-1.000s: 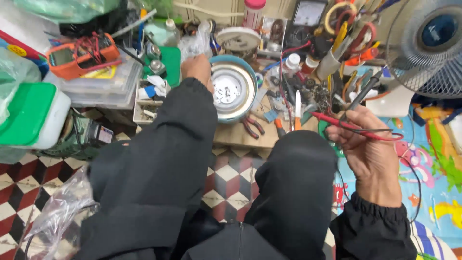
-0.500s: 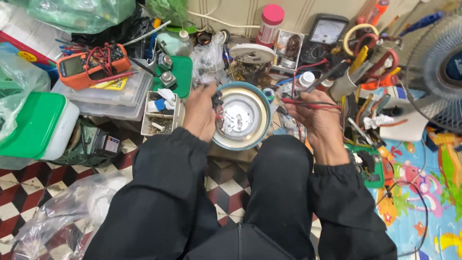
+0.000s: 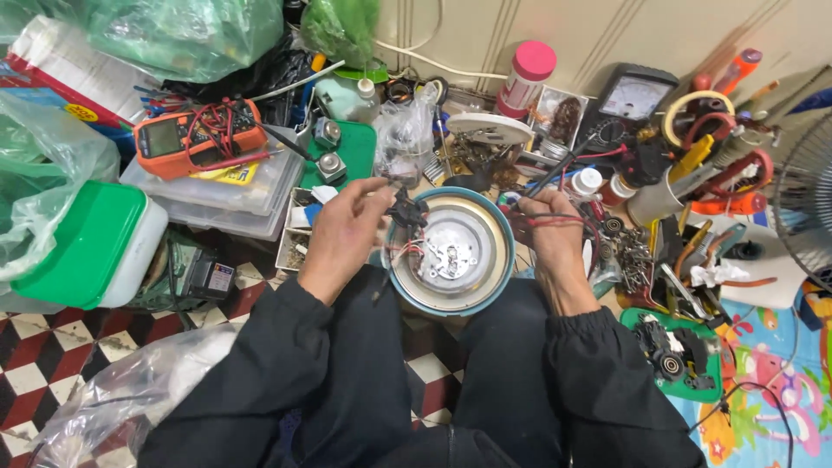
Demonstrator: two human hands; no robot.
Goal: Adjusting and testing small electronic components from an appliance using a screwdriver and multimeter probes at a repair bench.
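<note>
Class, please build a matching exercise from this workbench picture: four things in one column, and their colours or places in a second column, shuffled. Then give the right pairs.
Things:
1. multimeter
2. jar lid
3. box lid
4. round appliance base

Descriptions:
A. pink, at the back by the wall
B. between the left hand and the right hand
C. orange, on a clear plastic box
D. green, far left

Pairs: 1-C, 2-A, 3-D, 4-B

one head camera, looking steeply down
it sits close above the lap, facing forward over the knees to the cluttered floor (image 3: 52, 373) and the wall behind.
</note>
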